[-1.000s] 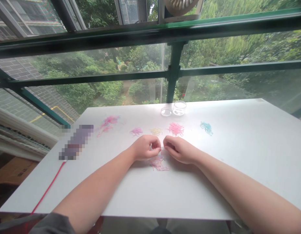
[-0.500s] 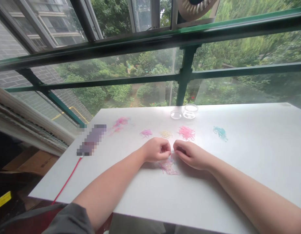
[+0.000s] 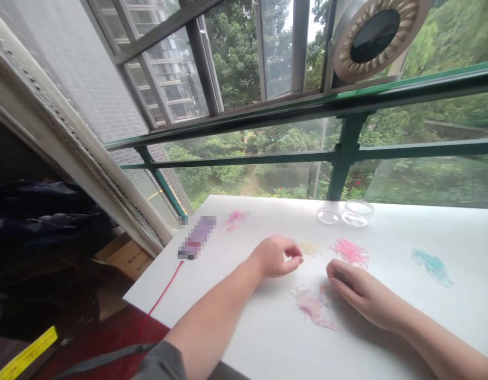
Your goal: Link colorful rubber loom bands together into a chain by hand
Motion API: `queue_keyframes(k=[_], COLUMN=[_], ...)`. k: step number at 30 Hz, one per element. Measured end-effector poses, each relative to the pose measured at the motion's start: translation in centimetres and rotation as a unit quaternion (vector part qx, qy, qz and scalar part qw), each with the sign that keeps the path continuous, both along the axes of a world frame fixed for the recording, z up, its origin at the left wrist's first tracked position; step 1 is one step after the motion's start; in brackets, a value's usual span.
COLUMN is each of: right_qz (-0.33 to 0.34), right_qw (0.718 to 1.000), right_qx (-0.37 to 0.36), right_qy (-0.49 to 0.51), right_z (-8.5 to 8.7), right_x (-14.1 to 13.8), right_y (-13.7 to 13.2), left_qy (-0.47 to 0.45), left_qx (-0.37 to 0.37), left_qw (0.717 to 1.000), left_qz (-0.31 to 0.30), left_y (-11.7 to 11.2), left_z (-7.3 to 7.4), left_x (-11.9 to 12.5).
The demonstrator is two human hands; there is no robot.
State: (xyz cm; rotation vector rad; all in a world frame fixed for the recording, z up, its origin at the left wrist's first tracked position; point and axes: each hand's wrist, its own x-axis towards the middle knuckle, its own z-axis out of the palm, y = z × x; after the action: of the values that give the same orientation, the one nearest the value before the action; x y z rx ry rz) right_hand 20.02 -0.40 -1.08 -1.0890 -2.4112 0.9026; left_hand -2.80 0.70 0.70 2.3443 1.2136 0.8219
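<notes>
Several piles of thin, coloured rubber bands lie on the white table (image 3: 263,316). My left hand (image 3: 277,257) is beside the yellow pile (image 3: 309,248), thumb and fingers curled nearly together. Whatever they hold is too small to make out. My right hand (image 3: 358,290) is held closed just in front of the pink pile (image 3: 350,252), and its fingertips are hidden. Between my forearms spreads a mixed pile (image 3: 313,307) of pale pink, purple and bluish bands. Behind my left hand, a pinkish-purple pile (image 3: 276,237) is mostly covered.
A teal pile (image 3: 431,265) lies at the right, another pink-and-blue pile (image 3: 236,219) at the far left. Near the back edge stand a clear round container (image 3: 357,214) and its lid (image 3: 328,216). A blurred phone-like object (image 3: 198,237) with a red cable (image 3: 164,289) lies left.
The view has swung left and up, so the table sits lower and further right. My hands have moved apart, the left to the yellow pile, uncovering the mixed pile.
</notes>
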Motion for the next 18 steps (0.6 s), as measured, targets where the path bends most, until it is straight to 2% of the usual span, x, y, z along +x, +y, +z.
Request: queue_keyframes(k=[2, 4, 7, 10, 13, 18], right_qz=[0.002, 0.003, 0.002, 0.005, 0.008, 0.008], right_qw=[1.000, 1.000, 1.000, 1.000, 1.000, 1.000], right_qx=[-0.002, -0.003, -0.005, -0.004, 0.000, 0.008], right_qy=[-0.001, 0.001, 0.005, 0.004, 0.004, -0.008], right_z=[-0.2, -0.2, -0.2, -0.3, -0.4, -0.4], right_x=[0.0, 0.0, 0.0, -0.1, -0.1, 0.0], right_y=[0.1, 0.1, 0.1, 0.2, 0.3, 0.4], left_qy=[-0.010, -0.003, 0.045, 0.105, 0.150, 0.203], left_qx=[0.035, 0.074, 0.097, 0.056, -0.011, -0.086], left_qw=[0.996, 0.979, 0.930, 0.881, 0.852, 0.849], left_qz=[0.084, 0.192, 0.351, 0.458, 0.502, 0.480], left_y=[-0.2, -0.7, -1.7, -2.6, -3.1, -3.4], left_z=[1.1, 1.7, 1.4, 0.6, 0.2, -0.1], left_x=[-3.0, -7.1, -13.8, -18.9, -21.2, -21.6])
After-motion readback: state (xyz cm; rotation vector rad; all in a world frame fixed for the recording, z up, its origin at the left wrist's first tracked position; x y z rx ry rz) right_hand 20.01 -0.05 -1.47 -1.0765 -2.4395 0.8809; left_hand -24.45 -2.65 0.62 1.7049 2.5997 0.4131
